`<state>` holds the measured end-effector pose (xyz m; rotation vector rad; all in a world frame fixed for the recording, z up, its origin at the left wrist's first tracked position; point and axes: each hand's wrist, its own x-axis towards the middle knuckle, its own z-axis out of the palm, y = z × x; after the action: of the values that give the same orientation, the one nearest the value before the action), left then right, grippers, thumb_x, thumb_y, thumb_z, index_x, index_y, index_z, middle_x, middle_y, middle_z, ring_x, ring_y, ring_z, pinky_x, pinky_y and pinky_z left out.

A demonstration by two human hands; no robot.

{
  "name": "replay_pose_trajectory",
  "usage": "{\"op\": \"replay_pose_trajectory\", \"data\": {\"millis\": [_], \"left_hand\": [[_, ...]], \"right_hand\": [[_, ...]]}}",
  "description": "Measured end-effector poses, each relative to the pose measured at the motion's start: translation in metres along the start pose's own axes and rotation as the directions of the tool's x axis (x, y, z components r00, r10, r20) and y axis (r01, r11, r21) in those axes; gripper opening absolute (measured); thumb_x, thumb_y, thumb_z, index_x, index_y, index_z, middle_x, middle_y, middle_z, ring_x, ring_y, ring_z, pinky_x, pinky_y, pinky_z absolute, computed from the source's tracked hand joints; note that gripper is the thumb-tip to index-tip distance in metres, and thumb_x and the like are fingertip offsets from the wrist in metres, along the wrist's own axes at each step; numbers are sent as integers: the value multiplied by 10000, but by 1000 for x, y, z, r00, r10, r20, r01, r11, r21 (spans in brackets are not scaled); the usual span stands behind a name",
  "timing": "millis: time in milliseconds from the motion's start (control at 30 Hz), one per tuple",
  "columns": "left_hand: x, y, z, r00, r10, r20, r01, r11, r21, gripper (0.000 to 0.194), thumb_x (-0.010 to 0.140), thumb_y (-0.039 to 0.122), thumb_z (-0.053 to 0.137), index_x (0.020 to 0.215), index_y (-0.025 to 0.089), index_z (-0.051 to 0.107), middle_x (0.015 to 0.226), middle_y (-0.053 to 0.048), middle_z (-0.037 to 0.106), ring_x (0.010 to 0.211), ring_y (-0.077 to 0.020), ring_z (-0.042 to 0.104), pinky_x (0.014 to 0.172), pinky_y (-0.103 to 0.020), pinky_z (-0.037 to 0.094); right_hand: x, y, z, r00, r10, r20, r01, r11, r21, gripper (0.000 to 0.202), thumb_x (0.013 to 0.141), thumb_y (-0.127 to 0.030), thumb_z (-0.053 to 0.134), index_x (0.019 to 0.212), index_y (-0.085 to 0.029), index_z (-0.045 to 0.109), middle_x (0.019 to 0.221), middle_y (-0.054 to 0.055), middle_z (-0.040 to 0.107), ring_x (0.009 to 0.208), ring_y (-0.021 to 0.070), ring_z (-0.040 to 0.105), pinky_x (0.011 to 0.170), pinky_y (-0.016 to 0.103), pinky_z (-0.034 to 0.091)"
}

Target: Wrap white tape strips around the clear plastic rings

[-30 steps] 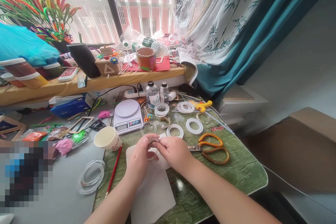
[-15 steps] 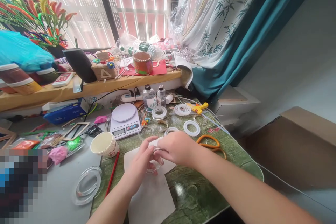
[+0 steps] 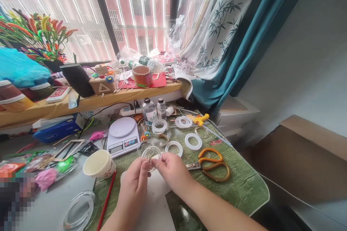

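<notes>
**A:** Holding steady over the green mat (image 3: 238, 187), you've got both hands up together, and between them sits a small clear round dish (image 3: 151, 152). Your left hand (image 3: 135, 184) pinches its lower left edge with thumb and fingertips; your right hand (image 3: 170, 169) closes narrowly on the lower right edge.

**B:** And the dish is off the table?

**A:** Yes, raised and tilted toward you, above the white sheet (image 3: 157, 205) under your wrists. Something small and thin shows inside it, too small to make out.

**B:** What's around you?

**A:** Just past your right hand lie the orange-handled scissors (image 3: 213, 164), blades pointing at your knuckles. Beyond the dish, white rings (image 3: 193, 141) are scattered on the mat, near the yellow glue gun (image 3: 200, 118). The white kitchen scale (image 3: 121, 136) stands just left of them, with two small bottles (image 3: 149, 111) behind it.

**B:** And on your left?

**A:** A paper cup (image 3: 99, 163) lies tipped on its side near your left hand, a red pencil (image 3: 106, 202) runs along the mat's edge, and a larger clear ring (image 3: 78, 211) rests on the grey table (image 3: 46, 205).
</notes>
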<state>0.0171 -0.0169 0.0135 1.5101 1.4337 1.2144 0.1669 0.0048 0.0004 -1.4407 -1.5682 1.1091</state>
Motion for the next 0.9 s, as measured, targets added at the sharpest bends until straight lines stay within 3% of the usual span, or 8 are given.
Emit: {"op": "replay_pose_trajectory", "data": {"millis": [167,300,400,467,567,633,733,900], "left_hand": [[0,-4,-2,997,-5,75,-4,992,124,478,977,584,448,679,240,592,641,-4,588,640,-214,574,623,-278,428],[0,-6,-2,996,6,90,-22,985,169,500,1002,555,377,643,237,520,594,15,560,578,-189,550,577,-263,421],[0,-8,-2,996,0,86,-15,985,171,508,990,563,396,606,241,481,551,24,522,543,-181,525,537,-256,405],[0,-9,-3,997,-26,76,16,991,132,504,981,578,421,612,241,488,547,29,510,533,-176,516,524,-252,401],[2,-12,-3,999,-30,44,30,1000,8,459,991,583,412,727,239,562,623,20,566,583,-182,545,570,-258,447],[3,-14,-1,998,11,62,-10,1000,-10,408,995,561,419,823,239,602,716,3,622,658,-192,587,635,-271,481],[4,-17,2,990,54,132,-72,989,133,334,973,515,478,816,244,594,731,4,627,679,-198,606,644,-273,485],[2,-15,0,985,91,149,-131,951,280,306,977,429,453,745,249,537,673,18,601,609,-187,573,570,-255,443]], "right_hand": [[4,-2,-25,996,-77,46,87,963,-257,251,901,-450,675,869,-202,667,643,-20,609,603,148,501,572,255,278],[5,3,-33,981,-100,164,142,953,-268,333,849,-527,728,955,-214,692,756,9,676,689,174,554,607,256,305],[3,8,-30,960,-23,278,53,993,-103,353,786,-529,784,797,-200,657,708,-13,624,661,157,518,587,247,309],[3,9,-25,955,28,294,-43,998,44,386,770,-518,796,713,-193,596,639,-36,542,610,135,455,558,243,291],[4,8,-11,988,71,138,-107,956,273,433,785,-554,767,700,-197,538,592,-59,447,569,117,381,537,248,265],[5,6,1,984,163,70,-177,875,451,465,830,-632,686,737,-209,517,573,-72,407,526,108,325,507,251,240],[4,2,16,953,261,154,-300,739,604,519,814,-709,658,755,-222,488,547,-96,344,485,95,231,463,253,168],[-2,-4,22,945,242,222,-328,681,654,559,750,-732,725,767,-212,519,533,-105,337,487,87,213,462,252,136]]}}
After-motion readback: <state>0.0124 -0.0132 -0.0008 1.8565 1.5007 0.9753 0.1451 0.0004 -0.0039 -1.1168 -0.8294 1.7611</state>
